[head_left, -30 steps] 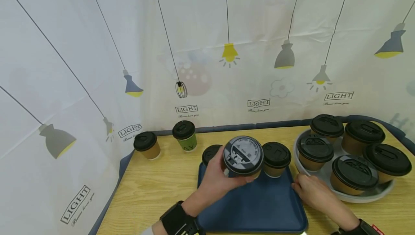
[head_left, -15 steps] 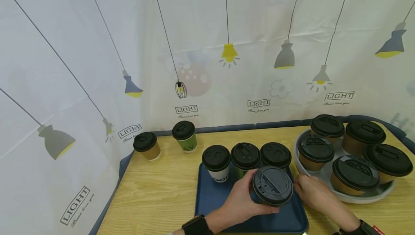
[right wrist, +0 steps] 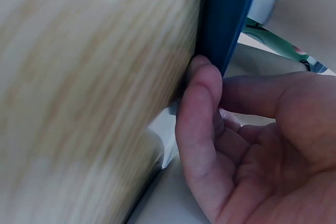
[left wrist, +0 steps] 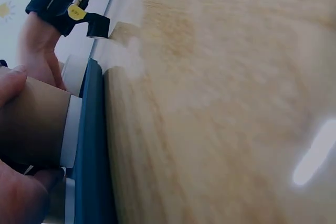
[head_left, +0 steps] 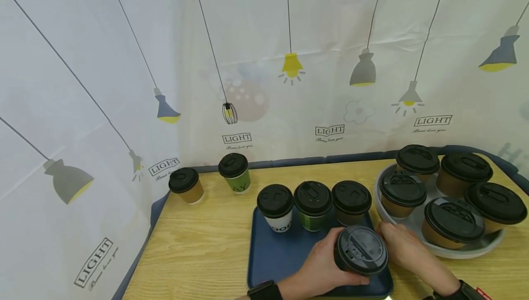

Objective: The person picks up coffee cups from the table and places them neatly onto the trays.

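My left hand grips a brown paper coffee cup with a dark plastic lid, fingers around its side. Its pale base is right at the rim of the blue tray in the left wrist view. Along the tray's far side stand a white cup, a green cup and a brown cup, all with black lids. With curled fingers and thumb, my right hand pinches the tray's right edge; in the head view the held cup's lid comes up close beside this hand.
To the right, a pale round bowl holds several lidded brown cups. Farther left on the wooden table are another brown cup and a green cup. A lamp-patterned curtain hangs behind.
The left hand has carried the held cup from the tray's back middle to its front right, uncovering the white and green cups. The right hand has stayed at the tray's edge.
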{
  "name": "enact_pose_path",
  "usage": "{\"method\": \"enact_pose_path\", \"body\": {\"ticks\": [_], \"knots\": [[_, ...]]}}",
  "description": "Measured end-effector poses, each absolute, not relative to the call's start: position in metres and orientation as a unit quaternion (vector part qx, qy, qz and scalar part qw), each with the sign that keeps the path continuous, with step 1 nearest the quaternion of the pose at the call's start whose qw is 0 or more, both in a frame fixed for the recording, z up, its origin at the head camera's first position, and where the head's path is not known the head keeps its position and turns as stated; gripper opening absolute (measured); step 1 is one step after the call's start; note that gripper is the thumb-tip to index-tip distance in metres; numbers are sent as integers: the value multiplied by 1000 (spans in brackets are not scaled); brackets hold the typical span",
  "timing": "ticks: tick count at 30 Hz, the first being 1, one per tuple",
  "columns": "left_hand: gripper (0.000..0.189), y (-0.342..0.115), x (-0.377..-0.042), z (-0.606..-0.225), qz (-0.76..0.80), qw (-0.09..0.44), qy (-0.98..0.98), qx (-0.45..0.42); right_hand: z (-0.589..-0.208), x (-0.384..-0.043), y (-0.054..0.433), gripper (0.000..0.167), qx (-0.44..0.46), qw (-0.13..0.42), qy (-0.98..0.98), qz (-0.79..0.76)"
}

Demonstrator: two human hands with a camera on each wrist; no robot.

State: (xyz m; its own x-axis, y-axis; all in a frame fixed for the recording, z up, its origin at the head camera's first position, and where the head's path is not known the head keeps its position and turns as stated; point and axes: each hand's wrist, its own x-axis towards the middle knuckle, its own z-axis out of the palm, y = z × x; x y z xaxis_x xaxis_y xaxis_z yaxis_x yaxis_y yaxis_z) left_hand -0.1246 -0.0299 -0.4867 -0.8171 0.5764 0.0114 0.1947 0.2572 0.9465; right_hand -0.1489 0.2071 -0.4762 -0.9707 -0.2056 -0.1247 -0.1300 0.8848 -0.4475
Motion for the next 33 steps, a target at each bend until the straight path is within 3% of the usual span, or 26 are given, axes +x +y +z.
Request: {"method": "enact_pose_path", "body": {"ticks": [16, 26, 33], "knots": [[82, -28, -126, -494, 542, 182, 783, 246, -477, -147, 208, 26, -98, 64, 967, -225], [97, -58, -131, -478, 556, 247, 749, 264, -479, -146, 208, 27, -100, 63, 967, -224], [81, -92, -129, -457, 598, 193, 720, 296, -479, -146, 208, 29, -101, 59, 965, -234]]}}
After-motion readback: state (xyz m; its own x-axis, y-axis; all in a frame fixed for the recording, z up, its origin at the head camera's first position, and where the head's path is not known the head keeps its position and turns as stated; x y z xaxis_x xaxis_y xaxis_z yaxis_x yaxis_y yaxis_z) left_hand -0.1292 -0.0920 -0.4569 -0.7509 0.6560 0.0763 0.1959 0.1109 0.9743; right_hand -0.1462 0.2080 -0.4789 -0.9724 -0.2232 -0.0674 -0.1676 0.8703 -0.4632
